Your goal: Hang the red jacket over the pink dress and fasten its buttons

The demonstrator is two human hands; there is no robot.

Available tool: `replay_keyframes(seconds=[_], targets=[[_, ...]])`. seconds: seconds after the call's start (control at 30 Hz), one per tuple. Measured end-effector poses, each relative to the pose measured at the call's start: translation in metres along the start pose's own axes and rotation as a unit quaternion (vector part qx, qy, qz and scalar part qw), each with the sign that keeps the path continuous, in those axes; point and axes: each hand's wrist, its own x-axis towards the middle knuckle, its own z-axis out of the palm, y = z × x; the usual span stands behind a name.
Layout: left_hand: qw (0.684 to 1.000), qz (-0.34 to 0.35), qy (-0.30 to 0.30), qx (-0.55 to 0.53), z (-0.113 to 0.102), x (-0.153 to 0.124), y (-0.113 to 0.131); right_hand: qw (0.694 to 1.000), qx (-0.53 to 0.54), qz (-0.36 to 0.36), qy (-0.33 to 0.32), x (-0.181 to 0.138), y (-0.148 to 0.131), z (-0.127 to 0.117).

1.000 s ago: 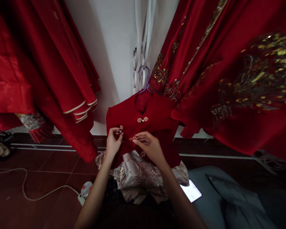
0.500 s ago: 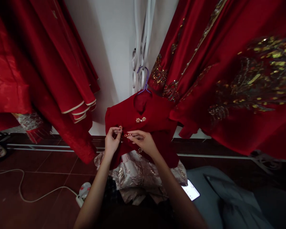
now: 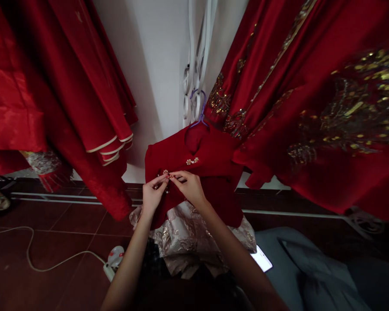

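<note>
A small dark red jacket (image 3: 214, 155) hangs on a purple hanger (image 3: 199, 110) against the white wall. A pearl clasp (image 3: 192, 161) near its collar is fastened. Lower on the front, my left hand (image 3: 153, 194) and my right hand (image 3: 188, 186) meet at a second pearl clasp (image 3: 166, 174). Both hands pinch it, fingertips touching each other. A pale gold brocade skirt (image 3: 188, 235) hangs below the jacket.
Long red gowns (image 3: 68, 99) hang at the left, and a red gown with gold embroidery (image 3: 327, 108) hangs at the right. A white cord (image 3: 45, 265) and plug strip (image 3: 115, 259) lie on the dark tiled floor. A lit phone (image 3: 262, 261) rests on grey fabric (image 3: 311, 272).
My right hand has moved left with its half of the clasp, closing the gap. Both hands now meet at the clasp on the jacket front.
</note>
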Motion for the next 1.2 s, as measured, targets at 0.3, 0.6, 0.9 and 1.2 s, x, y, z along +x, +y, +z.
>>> replay_keyframes(seconds=[0.3, 0.6, 0.9, 1.2], targets=[[0.997, 0.038, 0.009, 0.070, -0.003, 0.005, 0.004, 0.998, -0.060, 0.000, 0.019, -0.001, 0.000, 0.007], [0.995, 0.093, -0.021, 0.042, -0.007, 0.002, -0.004, 0.994, 0.092, 0.051, 0.000, -0.008, -0.001, -0.004], [0.913, 0.178, -0.034, 0.366, -0.015, -0.039, -0.003, 0.990, -0.085, 0.082, -0.073, -0.043, 0.012, -0.051], [0.816, 0.254, -0.122, 0.505, -0.021, -0.017, -0.010, 0.965, -0.209, 0.117, -0.110, -0.058, 0.031, -0.041]])
